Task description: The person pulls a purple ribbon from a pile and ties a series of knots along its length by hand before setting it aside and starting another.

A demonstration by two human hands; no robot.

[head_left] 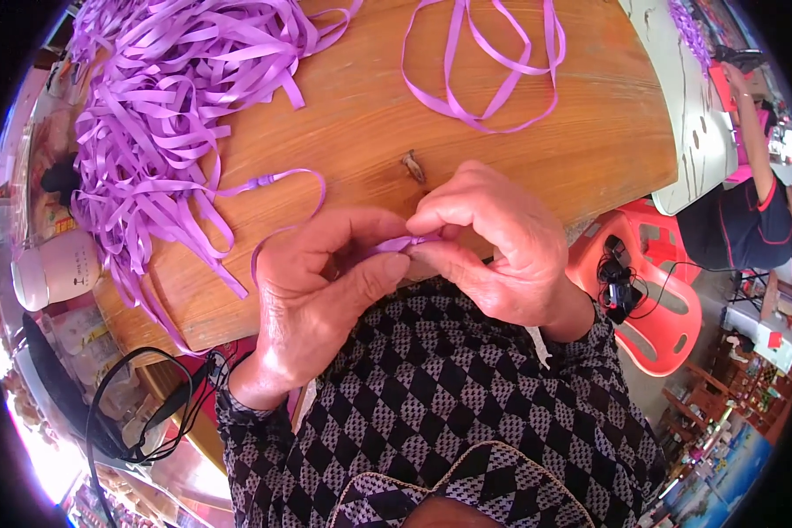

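Note:
Both of my hands meet in front of my chest at the table's near edge, pinching a purple ribbon (pixel 380 249). My left hand (pixel 321 282) holds it between thumb and forefinger. Fingertips of my right hand (pixel 497 242) press on the ribbon right beside the left thumb, where it looks gathered or knotted; the fingers hide the detail. From my left hand the strand runs up and loops back to a small wound purple section (pixel 262 182) near the pile. A big tangled heap of purple ribbons (pixel 163 114) covers the table's left side.
Loose purple ribbon loops (pixel 449 97) lie at the far side of the wooden table (pixel 352 114), which has a dark knot mark. A pink-white jar (pixel 57 270) and black cables (pixel 163 409) are at left. A red plastic stool (pixel 669 330) holds black gear; another person's arm (pixel 752 141) shows beyond.

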